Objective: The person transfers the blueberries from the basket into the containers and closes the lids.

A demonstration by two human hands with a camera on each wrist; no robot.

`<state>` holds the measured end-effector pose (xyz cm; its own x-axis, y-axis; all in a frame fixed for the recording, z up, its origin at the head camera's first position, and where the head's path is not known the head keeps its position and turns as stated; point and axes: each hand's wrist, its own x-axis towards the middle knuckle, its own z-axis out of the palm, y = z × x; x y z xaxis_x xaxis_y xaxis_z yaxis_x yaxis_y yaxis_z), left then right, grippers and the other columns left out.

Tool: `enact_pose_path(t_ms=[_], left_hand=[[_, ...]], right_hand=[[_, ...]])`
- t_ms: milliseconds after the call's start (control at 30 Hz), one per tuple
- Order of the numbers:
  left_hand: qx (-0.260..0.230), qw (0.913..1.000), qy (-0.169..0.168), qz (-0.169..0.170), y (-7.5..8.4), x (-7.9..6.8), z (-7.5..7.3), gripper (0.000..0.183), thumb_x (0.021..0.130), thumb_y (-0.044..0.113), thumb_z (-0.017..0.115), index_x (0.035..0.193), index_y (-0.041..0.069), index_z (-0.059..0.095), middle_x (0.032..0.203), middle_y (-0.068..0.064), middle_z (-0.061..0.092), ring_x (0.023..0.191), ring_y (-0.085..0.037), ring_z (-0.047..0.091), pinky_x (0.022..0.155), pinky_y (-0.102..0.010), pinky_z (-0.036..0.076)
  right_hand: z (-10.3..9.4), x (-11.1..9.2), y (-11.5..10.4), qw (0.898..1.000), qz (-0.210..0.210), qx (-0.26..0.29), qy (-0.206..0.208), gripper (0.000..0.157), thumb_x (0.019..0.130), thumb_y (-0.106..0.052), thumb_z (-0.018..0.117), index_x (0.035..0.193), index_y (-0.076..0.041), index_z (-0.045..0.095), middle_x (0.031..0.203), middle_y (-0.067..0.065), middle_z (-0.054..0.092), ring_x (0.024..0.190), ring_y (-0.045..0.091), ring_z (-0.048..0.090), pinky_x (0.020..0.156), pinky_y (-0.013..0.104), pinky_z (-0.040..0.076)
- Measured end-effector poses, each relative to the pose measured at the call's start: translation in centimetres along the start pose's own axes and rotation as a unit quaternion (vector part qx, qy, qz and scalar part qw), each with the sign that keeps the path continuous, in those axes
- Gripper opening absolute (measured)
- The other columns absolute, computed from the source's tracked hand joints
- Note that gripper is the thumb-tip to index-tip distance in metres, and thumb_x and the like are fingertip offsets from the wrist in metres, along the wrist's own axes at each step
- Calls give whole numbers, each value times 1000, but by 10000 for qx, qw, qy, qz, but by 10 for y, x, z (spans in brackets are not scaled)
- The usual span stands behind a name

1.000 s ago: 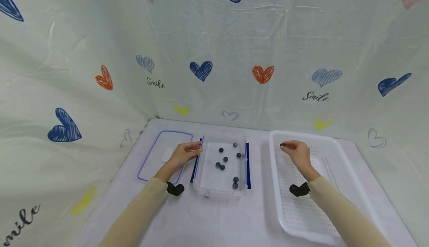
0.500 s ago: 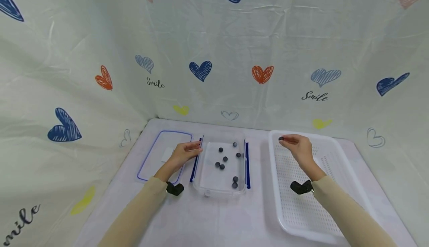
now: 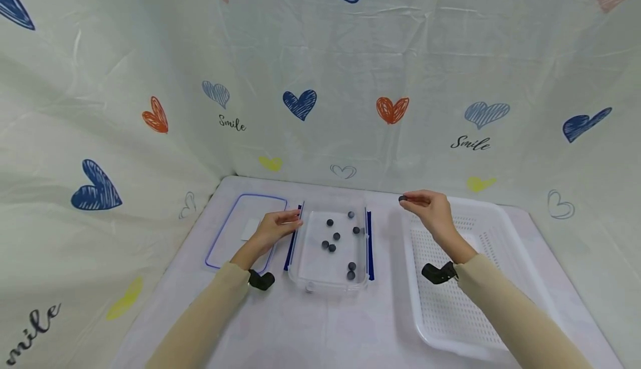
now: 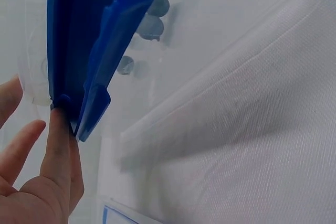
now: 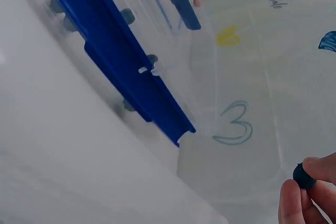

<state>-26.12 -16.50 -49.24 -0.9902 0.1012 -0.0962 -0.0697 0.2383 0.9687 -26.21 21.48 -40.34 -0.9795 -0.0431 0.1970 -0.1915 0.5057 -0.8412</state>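
My right hand [image 3: 430, 213] pinches a dark blueberry [image 5: 303, 176] between thumb and fingertips, above the white basket's far left corner. A clear plastic container [image 3: 328, 286] with blue side latches stands in the middle. Several blueberries [image 3: 336, 236] lie scattered on its floor, two together near the front right. My left hand [image 3: 272, 232] is at the container's left side. In the left wrist view its fairly straight fingers [image 4: 59, 150] touch the lower end of the hanging blue latch [image 4: 100, 51], while other fingers stand apart from it.
At the right, a white perforated basket [image 3: 415, 302] stands under my right forearm. A clear lid with a blue rim [image 3: 220, 238] lies flat at the left, partly behind my left hand. A heart-printed curtain [image 3: 345, 68] closes off the back of the table [image 3: 300, 335].
My right hand has moved up and left with the blueberry, from over the basket's inside to its far left corner. The left hand and the container have stayed put.
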Motion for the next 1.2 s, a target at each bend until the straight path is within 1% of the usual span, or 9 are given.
enact_pose_path(t_ms=[300,433,533,600,733,833,967,1100,1200], left_hand=[[53,10000,-53,46,1,0,0,50,79,28,73,123,11,60,116,-10,62,112,-22,53,92,-34,45],[46,9997,-216,38,17,-10,-1,49,83,24,70,126,5,56,120,-15,59,115,-26,50,93,-36,44],[88,9995,-287,-5,31,-20,-1,49,85,19,67,128,1,53,122,-17,57,117,-28,48,95,-38,43],[130,9995,-277,-34,33,-22,-1,49,85,19,67,128,1,52,122,-17,57,117,-28,49,95,-37,43],[118,9995,-265,-110,30,-19,-2,49,85,20,67,128,2,53,122,-15,57,117,-28,49,94,-36,44],[68,9996,-268,-101,20,-12,-2,50,84,23,69,128,5,54,122,-14,57,118,-27,48,95,-37,43],[12,9998,-168,-118,7,-3,-2,52,80,29,72,126,10,57,120,-11,59,116,-25,50,95,-37,43],[82,9999,-71,-116,3,-2,-2,52,78,32,73,124,13,60,117,-8,61,114,-23,52,94,-35,44],[103,9998,-66,-134,2,-2,-2,51,78,34,73,123,14,60,115,-7,61,114,-22,51,93,-34,44]], right_hand=[[21,1,-19,9991,103,216,-362,32,80,-20,73,105,-3,67,100,12,66,87,18,64,77,30,53],[30,1,-25,9981,105,318,-522,31,79,-19,74,105,-2,67,100,13,66,88,21,65,80,35,52],[37,0,-28,9973,92,332,-646,29,79,-18,74,103,-2,68,98,12,67,88,22,65,80,36,52],[42,0,-29,9968,54,308,-741,27,79,-17,74,101,-3,69,96,11,67,87,21,64,79,35,52],[53,-2,-31,9949,-82,282,-965,26,78,-15,75,100,-2,69,94,11,68,85,21,65,77,34,53],[59,-4,-31,9935,-123,288,-1098,27,77,-15,75,99,-1,69,93,11,68,84,20,65,75,32,53],[68,-6,-31,9903,-72,405,-1327,28,77,-12,75,99,2,68,93,14,68,83,22,65,74,31,53],[75,-7,-27,9869,-46,513,-1528,26,76,-6,74,98,7,66,92,17,67,82,25,65,72,33,54],[79,-8,-26,9868,-40,479,-1544,24,76,-5,74,96,5,67,89,14,67,79,21,65,70,31,54]])
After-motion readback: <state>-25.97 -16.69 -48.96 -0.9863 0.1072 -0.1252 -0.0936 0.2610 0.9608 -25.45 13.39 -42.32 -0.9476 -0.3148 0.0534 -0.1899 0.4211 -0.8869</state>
